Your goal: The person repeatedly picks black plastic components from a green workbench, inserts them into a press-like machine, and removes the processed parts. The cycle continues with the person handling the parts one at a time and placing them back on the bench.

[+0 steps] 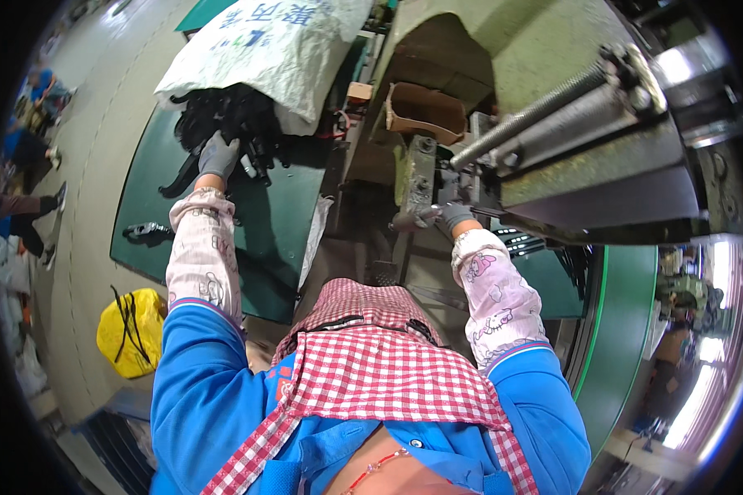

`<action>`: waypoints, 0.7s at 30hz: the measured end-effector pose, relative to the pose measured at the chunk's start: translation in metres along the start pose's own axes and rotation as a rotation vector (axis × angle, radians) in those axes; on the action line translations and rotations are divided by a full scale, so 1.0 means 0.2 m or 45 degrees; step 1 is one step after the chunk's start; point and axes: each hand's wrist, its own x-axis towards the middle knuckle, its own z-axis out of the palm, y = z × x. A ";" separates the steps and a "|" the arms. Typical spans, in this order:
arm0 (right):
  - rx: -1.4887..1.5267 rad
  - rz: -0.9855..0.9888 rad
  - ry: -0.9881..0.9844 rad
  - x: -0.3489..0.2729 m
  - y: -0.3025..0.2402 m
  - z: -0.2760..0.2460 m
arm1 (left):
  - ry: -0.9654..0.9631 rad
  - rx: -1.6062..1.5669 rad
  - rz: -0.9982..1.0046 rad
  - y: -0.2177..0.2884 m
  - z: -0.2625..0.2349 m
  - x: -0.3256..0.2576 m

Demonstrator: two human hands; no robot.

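Observation:
My left hand [218,157], in a grey glove, reaches into a pile of black curved metal-looking parts [223,115] on the green tabletop. Its fingers are bent round one of these parts, though their tips are partly hidden. My right hand [454,218], also gloved in grey, is at the machine's metal fixture [421,177]. Those fingers are curled in beside a short round metal piece [413,219], and the machine hides what they hold. A single black and silver part [147,231] lies apart, near the table's left edge.
A white woven sack [264,54] lies behind the pile. An open cardboard box [425,111] sits on the machine, behind the fixture. The big green machine [553,49] with a thick threaded rod [537,115] fills the right side. A yellow bag [130,332] is on the left; people are farther off.

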 end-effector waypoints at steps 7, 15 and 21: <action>1.194 -0.343 0.067 -0.26 -0.06 -0.42 | -0.124 -0.240 -0.068 -0.21 0.18 -0.07; 1.979 -0.546 -0.397 -0.37 -0.34 -0.99 | -0.039 -1.438 0.066 -0.23 -0.11 -0.59; 1.790 -0.595 -0.532 -0.24 -0.35 -0.86 | -0.415 -1.628 0.130 0.37 -0.32 -1.29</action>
